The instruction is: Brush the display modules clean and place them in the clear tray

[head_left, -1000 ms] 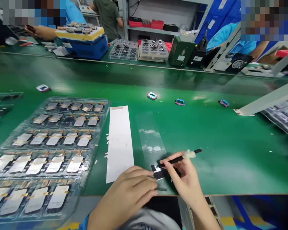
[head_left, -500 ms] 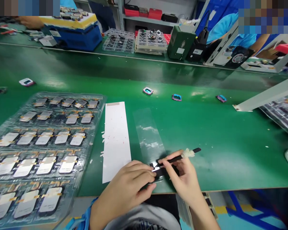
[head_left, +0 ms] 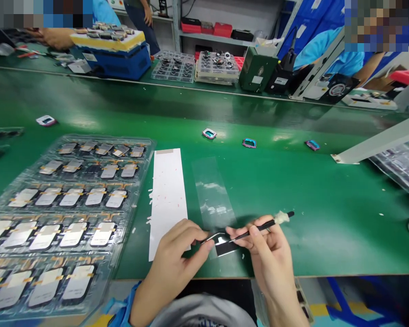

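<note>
My right hand point(head_left: 269, 252) is shut on slim black tweezers point(head_left: 259, 229), which have a white cotton wad point(head_left: 281, 217) near their far end. My left hand point(head_left: 173, 268) pinches a thin curved silver strip point(head_left: 214, 236), perhaps a metal tool. Both tips meet above a small black film piece point(head_left: 226, 247) on the green bench point(head_left: 293, 254). A clear film strip point(head_left: 212, 193) lies just beyond, and a white backing strip point(head_left: 167, 204) with pinkish flecks lies beside my left hand. To the left is a plastic blister tray point(head_left: 68, 200) of flat cabled parts.
Several small pink-and-teal frames, one point(head_left: 249, 143), lie across the bench. A raised rail point(head_left: 191, 88) runs behind them. A co-worker's hand point(head_left: 56, 38) works at the far bench among trays and boxes. A pale beam point(head_left: 378, 141) crosses the right side above another tray point(head_left: 402, 168).
The head view has shifted slightly. The silver strip now shows clearly between my fingers, and my hands have spread a little. The black tweezers have tilted, with their cotton end further right.
</note>
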{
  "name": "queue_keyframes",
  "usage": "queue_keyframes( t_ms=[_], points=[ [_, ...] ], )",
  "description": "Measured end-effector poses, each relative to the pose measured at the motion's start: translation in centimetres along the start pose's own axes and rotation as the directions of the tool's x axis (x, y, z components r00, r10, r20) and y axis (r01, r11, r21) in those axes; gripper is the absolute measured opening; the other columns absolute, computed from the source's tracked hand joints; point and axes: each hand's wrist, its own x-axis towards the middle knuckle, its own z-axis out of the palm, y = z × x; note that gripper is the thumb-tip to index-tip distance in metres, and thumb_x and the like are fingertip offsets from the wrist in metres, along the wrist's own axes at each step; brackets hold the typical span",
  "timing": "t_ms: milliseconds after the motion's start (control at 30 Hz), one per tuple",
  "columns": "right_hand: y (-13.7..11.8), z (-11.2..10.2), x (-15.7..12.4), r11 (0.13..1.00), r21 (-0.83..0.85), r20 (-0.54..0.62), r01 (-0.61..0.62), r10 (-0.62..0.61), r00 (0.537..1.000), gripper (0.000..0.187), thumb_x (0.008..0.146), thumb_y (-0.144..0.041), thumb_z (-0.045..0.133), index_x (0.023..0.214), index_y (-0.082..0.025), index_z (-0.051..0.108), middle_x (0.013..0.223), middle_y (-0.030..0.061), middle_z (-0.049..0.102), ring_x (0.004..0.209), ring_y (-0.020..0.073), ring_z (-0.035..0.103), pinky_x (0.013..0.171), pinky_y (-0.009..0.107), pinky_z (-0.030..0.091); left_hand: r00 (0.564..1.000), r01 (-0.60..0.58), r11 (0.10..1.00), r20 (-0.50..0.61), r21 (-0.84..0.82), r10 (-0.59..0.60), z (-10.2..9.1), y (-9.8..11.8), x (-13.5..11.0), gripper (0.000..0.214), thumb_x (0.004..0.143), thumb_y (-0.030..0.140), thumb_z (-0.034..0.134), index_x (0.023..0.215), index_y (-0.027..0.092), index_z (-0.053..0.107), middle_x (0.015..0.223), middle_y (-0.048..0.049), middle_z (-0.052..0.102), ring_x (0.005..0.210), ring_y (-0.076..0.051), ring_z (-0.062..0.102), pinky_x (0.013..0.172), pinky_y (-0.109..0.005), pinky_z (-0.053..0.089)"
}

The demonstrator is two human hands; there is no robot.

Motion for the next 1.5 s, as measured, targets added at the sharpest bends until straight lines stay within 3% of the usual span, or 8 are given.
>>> queue_keyframes(
  t_ms=[167,333,533,667,833,1000,1100,1500],
  points=[
    [0.1,2.3,-0.4,0.989,0.007,0.013,0.147,-0.147,0.989,0.009,0.095,-0.025,0.061,0.095,-0.023,0.053,0.079,0.0014,0.076,0.086,0.0220,0.078,0.072,0.030,0.066,0.999,0.005,0.991,-0.039,0.131,0.000,0.0,0.0,0.4,0.010,0.094,0.016,0.060,0.084,0.019,0.058,0.071,0.0010,0.063,0.064,-0.013,0.060,0.059,-0.023,0.046],
    [-0.1,3.4,-0.4,0.908,-0.019,0.047,0.418,-0.416,0.908,0.013,0.096,-0.012,0.055,0.100,-0.024,0.052,0.085,-0.0006,0.073,0.088,0.0191,0.077,0.077,0.036,0.067,0.999,-0.025,0.959,0.049,0.283,0.011,-0.1,-0.1,1.4,0.014,0.098,0.021,0.054,0.085,0.019,0.058,0.072,0.0001,0.066,0.064,-0.015,0.063,0.058,-0.025,0.045],
    [-0.5,4.8,-0.2,0.855,0.008,0.047,0.518,-0.518,0.854,0.019,0.096,-0.005,0.051,0.100,-0.024,0.050,0.086,-0.0014,0.070,0.090,0.0177,0.076,0.079,0.037,0.067,0.988,0.100,0.978,0.099,0.184,-0.120,0.5,0.3,2.3,0.008,0.093,0.013,0.049,0.090,0.020,0.052,0.080,0.0004,0.064,0.069,-0.015,0.062,0.062,-0.025,0.047],
    [-0.3,5.5,0.0,0.834,0.002,0.065,0.552,-0.551,0.832,0.020,0.096,-0.004,0.051,0.100,-0.024,0.050,0.087,-0.0009,0.069,0.091,0.0168,0.075,0.081,0.038,0.067,0.982,0.162,0.984,0.082,0.080,-0.168,0.8,0.4,2.0,0.012,0.093,0.011,0.049,0.097,0.022,0.052,0.081,0.0028,0.065,0.070,-0.013,0.064,0.063,-0.022,0.048],
    [0.1,6.1,0.2,0.830,-0.006,0.061,0.558,-0.557,0.828,0.021,0.096,-0.003,0.050,0.100,-0.024,0.050,0.088,-0.0006,0.070,0.092,0.0157,0.075,0.082,0.036,0.066,0.987,0.137,0.990,0.085,0.015,-0.138,0.7,0.1,1.9,0.025,0.096,0.010,0.046,0.115,0.022,0.057,0.109,-0.0028,0.069,0.100,-0.014,0.067,0.084,-0.022,0.051],
    [0.5,6.2,0.4,0.824,-0.021,0.044,0.566,-0.565,0.824,0.019,0.096,-0.005,0.051,0.101,-0.023,0.050,0.089,0.0007,0.071,0.091,0.0169,0.076,0.079,0.035,0.067,0.986,0.158,0.987,0.044,0.039,-0.160,0.8,-0.3,2.0,0.031,0.096,0.012,0.049,0.120,0.020,0.065,0.088,-0.0011,0.068,0.072,-0.012,0.064,0.064,-0.021,0.049],
    [0.6,6.2,0.3,0.830,-0.023,0.021,0.557,-0.557,0.830,0.019,0.096,-0.005,0.051,0.101,-0.023,0.049,0.090,0.0007,0.071,0.092,0.0181,0.076,0.081,0.039,0.067,0.987,0.154,0.987,0.026,0.053,-0.156,0.9,-0.4,1.8,0.038,0.097,0.014,0.047,0.133,0.018,0.059,0.080,-0.0001,0.063,0.060,-0.011,0.056,0.055,-0.020,0.044],
    [1.1,6.9,0.3,0.838,-0.061,0.000,0.543,-0.544,0.839,0.018,0.095,-0.006,0.052,0.099,-0.023,0.049,0.089,0.0002,0.072,0.091,0.0179,0.076,0.080,0.038,0.067,0.973,0.211,0.977,0.083,0.039,-0.213,1.0,-0.6,1.5,0.053,0.100,0.018,0.039,0.152,0.026,0.034,0.100,-0.0040,0.065,0.083,-0.017,0.064,0.073,-0.029,0.053]
  ],
)
